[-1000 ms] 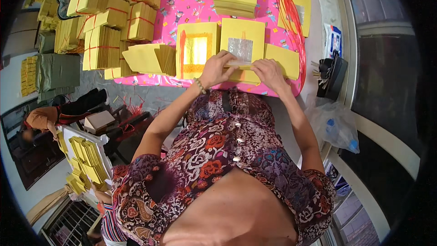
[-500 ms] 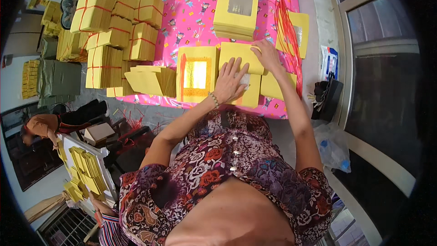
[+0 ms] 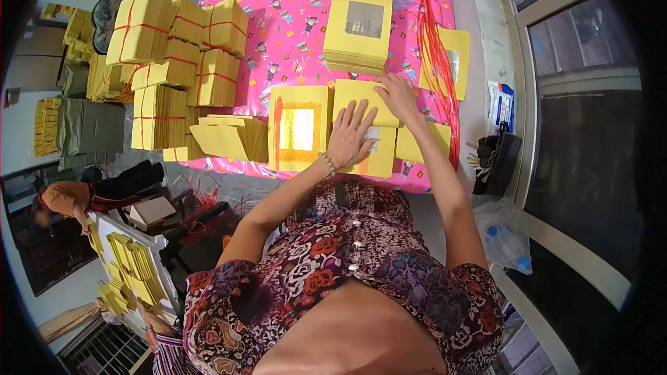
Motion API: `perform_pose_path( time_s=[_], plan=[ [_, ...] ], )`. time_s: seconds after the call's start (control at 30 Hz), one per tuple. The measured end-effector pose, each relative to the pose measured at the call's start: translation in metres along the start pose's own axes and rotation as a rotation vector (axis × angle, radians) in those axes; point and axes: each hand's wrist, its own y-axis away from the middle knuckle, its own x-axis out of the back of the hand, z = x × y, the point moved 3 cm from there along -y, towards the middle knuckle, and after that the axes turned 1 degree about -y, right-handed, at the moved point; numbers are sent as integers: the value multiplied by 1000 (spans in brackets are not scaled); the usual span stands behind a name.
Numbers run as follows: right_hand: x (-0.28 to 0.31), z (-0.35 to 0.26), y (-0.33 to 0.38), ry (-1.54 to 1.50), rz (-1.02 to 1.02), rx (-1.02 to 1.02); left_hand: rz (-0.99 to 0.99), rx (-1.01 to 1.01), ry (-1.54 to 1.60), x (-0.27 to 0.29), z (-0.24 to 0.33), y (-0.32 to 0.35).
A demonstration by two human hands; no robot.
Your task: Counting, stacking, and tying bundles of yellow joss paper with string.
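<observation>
Pink patterned tablecloth (image 3: 292,21) covers the table, window on the right side of the room.

Far left: dark floor area, a person in an orange top (image 3: 66,198) low down, plus a white board with small yellow packets (image 3: 132,264) near the bottom edge.

Left part of the table: tied bundles of yellow paper (image 3: 177,48), red string round each, stacked several deep. Just right of them, a loose fanned pile of yellow sheets (image 3: 229,139) at the table's near edge.

Centre: yellow sheet with an orange border and gold square (image 3: 299,128), lying flat. Touching its right side is the yellow sheet stack (image 3: 365,97) being worked on.

Left hand (image 3: 351,135): flat, fingers spread wide, palm pressing down on that stack. No grasp, just holding it down. Beaded bracelet at the wrist.

Right hand (image 3: 397,97): fingers bent onto the stack's upper right edge; whether it pinches a sheet or only touches it, cannot tell.

Above the hands: taller pile of yellow sheets with a silver foil square (image 3: 359,24) on top. Right of it, red strings (image 3: 434,48) trail down the cloth, with one more foil sheet (image 3: 451,59) beside them.

Far right, off the table: black bag (image 3: 497,156), clear plastic bag (image 3: 504,232).
</observation>
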Motion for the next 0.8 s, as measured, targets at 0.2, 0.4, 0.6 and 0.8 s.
perform_pose_path(
  time_s=[0.2, 0.4, 0.6, 0.8],
  plan=[
    [3, -1, 5, -27, -57, -61, -28, 0, 7, -4, 2, -1],
    [16, -35, 63, 68, 114, 52, -5, 5, 12, -6, 0, 4],
    [-3, -43, 126, 190, -79, 97, -57, 0, -11, -7, 2, 4],
    [-7, -35, 133, 127, -205, 48, -14, -7, -21, -14, 0, 3]
  ],
)
